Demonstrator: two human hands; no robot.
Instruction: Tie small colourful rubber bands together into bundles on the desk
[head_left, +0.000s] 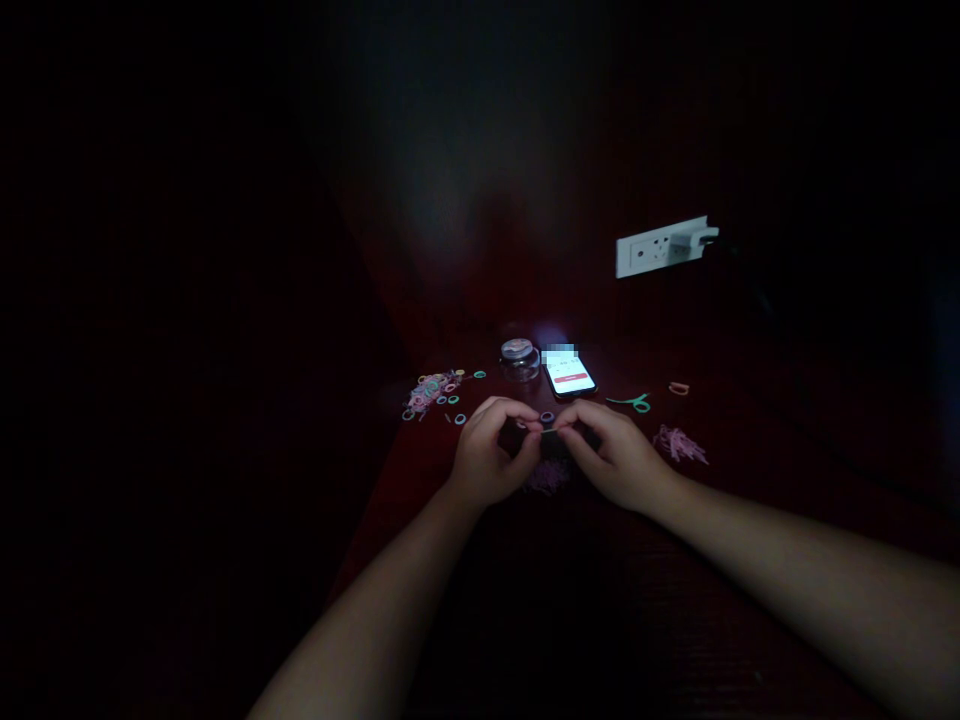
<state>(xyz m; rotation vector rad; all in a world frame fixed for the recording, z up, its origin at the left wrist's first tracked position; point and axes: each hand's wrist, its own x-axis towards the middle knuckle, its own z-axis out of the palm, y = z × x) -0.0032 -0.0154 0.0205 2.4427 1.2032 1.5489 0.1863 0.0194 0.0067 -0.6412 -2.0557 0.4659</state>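
My left hand (495, 450) and my right hand (611, 450) face each other over the dark red table, both closed in a pinch. Between their fingertips a thin, pale green band (550, 431) runs straight across, one end in each hand. Just beyond the fingers lies a small purple hair tie (547, 416). Below the fingertips is a dim heap of pinkish-purple strands (549, 476). Past my right hand, a green band (640, 405) has a loose tail, and a pile of pink strands (680, 445) lies nearby.
A loose pile of colourful hair ties (431, 393) lies at the left. Behind my hands stand a clear jar with a patterned lid (519, 358) and a lit phone (571, 376). An orange band (679, 388) lies at right. A wall socket (660, 248) holds a plug with a dark cable.
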